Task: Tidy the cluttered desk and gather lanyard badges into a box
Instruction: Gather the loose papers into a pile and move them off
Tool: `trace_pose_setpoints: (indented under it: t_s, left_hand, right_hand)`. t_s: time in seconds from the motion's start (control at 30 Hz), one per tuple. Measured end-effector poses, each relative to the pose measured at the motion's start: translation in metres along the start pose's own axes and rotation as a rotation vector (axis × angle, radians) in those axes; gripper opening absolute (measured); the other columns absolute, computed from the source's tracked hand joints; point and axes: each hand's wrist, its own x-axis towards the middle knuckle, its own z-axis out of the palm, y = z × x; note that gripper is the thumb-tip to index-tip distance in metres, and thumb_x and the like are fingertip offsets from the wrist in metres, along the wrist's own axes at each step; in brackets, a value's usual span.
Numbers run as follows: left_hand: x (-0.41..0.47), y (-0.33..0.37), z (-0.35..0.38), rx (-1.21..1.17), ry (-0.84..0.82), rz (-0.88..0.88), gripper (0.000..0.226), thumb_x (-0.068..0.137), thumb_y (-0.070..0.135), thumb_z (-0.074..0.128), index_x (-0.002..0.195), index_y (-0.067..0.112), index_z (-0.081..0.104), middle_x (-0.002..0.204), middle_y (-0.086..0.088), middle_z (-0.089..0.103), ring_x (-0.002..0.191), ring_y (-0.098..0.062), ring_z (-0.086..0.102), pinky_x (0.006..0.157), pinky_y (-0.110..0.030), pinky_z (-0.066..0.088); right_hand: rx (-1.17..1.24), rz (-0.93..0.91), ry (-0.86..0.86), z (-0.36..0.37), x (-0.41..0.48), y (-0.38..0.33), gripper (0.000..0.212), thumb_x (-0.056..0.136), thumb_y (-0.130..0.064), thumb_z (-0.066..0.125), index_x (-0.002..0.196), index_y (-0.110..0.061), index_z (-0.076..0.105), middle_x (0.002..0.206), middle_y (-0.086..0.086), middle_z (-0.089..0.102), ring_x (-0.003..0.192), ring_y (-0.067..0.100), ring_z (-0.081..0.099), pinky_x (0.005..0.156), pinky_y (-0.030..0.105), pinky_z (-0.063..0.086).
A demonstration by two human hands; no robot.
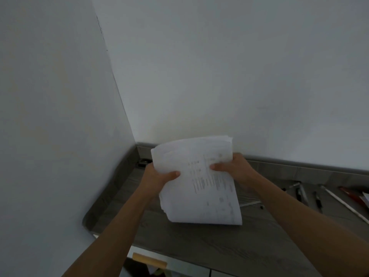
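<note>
**A:** Gripping one stack of papers (196,180) from both sides, tilted over the desk (199,242) near the wall corner. Left hand (157,176) clamped on with thumb across the front, right hand (235,168) same deal, fingers tucked behind. Both arms stretched well forward.

**B:** Touching the desk or not?

**A:** Can't tell, tbh.

**B:** Counted anything else?

**A:** Over on the right, roughly three pens (317,200), one long white stick (347,204) and something red (353,194) cut off by the edge. No clue about the small dark bit (143,161) in the corner. Print way too blurry to read.
</note>
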Motion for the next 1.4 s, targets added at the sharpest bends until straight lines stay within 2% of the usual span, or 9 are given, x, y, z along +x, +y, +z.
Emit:
trace_pose_setpoints:
  t_s: [0.2,0.37,0.5,0.6,0.77,0.97,1.07,1.23,1.4]
  left_hand:
    - [0.006,0.006,-0.004,-0.056,-0.089,0.062,0.033,0.069,0.006,0.083,0.098,0.019,0.072,0.102,-0.003,0.074,0.094,-0.019,0.071,0.075,-0.034,0.059]
    - [-0.001,-0.030,0.001,0.111,0.014,-0.008,0.039,0.075,-0.003,0.077,0.107,0.014,0.064,0.105,-0.009,0.069,0.101,-0.027,0.067,0.087,-0.047,0.055]
    - [0.009,-0.020,-0.001,0.038,-0.023,0.038,0.042,0.071,0.010,0.083,0.108,0.018,0.066,0.105,0.002,0.071,0.095,-0.012,0.069,0.077,-0.032,0.059]
    - [0.008,-0.026,0.000,-0.019,-0.005,-0.014,0.036,0.073,-0.002,0.078,0.098,0.020,0.067,0.099,0.008,0.071,0.085,-0.003,0.070,0.067,-0.019,0.056]
    - [-0.012,-0.065,0.016,-0.066,-0.051,-0.195,0.037,0.079,-0.005,0.071,0.107,0.017,0.061,0.109,-0.006,0.067,0.089,-0.009,0.066,0.069,-0.021,0.057]
    - [-0.003,-0.040,0.035,-0.178,0.006,-0.175,0.024,0.084,0.004,0.069,0.101,0.022,0.066,0.099,0.005,0.073,0.088,-0.012,0.071,0.071,-0.029,0.058]
    - [-0.001,-0.021,0.062,-0.229,-0.005,-0.177,0.018,0.085,0.008,0.069,0.099,0.019,0.067,0.093,0.005,0.074,0.084,-0.013,0.072,0.066,-0.028,0.058]
    - [-0.016,-0.009,0.141,-0.248,-0.143,-0.244,0.024,0.087,0.015,0.067,0.111,0.009,0.066,0.103,-0.008,0.074,0.092,-0.026,0.071,0.076,-0.041,0.059]
    - [-0.046,-0.011,0.254,-0.185,-0.201,-0.316,0.019,0.094,0.014,0.059,0.112,0.018,0.062,0.106,-0.003,0.070,0.096,-0.024,0.067,0.084,-0.043,0.056]
  right_hand:
    - [0.197,-0.156,0.052,-0.004,0.003,-0.016,0.031,0.068,-0.020,0.082,0.097,-0.010,0.075,0.101,0.012,0.074,0.092,0.030,0.072,0.074,0.047,0.060]
    - [-0.085,-0.054,-0.052,0.006,0.001,0.011,0.027,0.080,-0.005,0.075,0.106,-0.009,0.070,0.108,0.010,0.072,0.101,0.023,0.069,0.087,0.044,0.057]
    - [-0.010,-0.064,0.038,0.003,0.003,-0.002,0.017,0.081,-0.017,0.076,0.098,-0.018,0.074,0.100,0.001,0.075,0.093,0.020,0.072,0.074,0.033,0.060]
    - [0.025,-0.012,0.015,0.001,0.004,0.000,0.017,0.079,-0.019,0.079,0.095,-0.015,0.075,0.095,0.003,0.076,0.087,0.022,0.073,0.069,0.035,0.060]
    - [-0.137,0.225,-0.081,0.006,-0.016,0.051,0.024,0.079,-0.015,0.078,0.102,-0.018,0.071,0.103,0.000,0.073,0.092,0.015,0.071,0.075,0.030,0.058]
    - [-0.036,0.155,-0.018,-0.014,-0.032,0.042,0.024,0.083,-0.024,0.075,0.106,-0.022,0.070,0.101,-0.004,0.075,0.091,0.012,0.072,0.066,0.023,0.058]
    - [-0.043,0.137,0.044,-0.036,-0.047,0.040,0.023,0.086,-0.024,0.071,0.109,-0.022,0.068,0.104,-0.004,0.074,0.092,0.012,0.071,0.070,0.025,0.058]
    - [-0.071,0.133,0.262,-0.101,-0.093,0.045,0.015,0.086,-0.019,0.070,0.101,-0.021,0.069,0.104,-0.001,0.074,0.085,0.009,0.073,0.065,0.024,0.059]
    - [-0.148,0.237,0.414,-0.194,-0.161,0.053,0.025,0.086,-0.025,0.071,0.109,-0.019,0.064,0.101,-0.003,0.073,0.090,0.018,0.072,0.080,0.042,0.059]
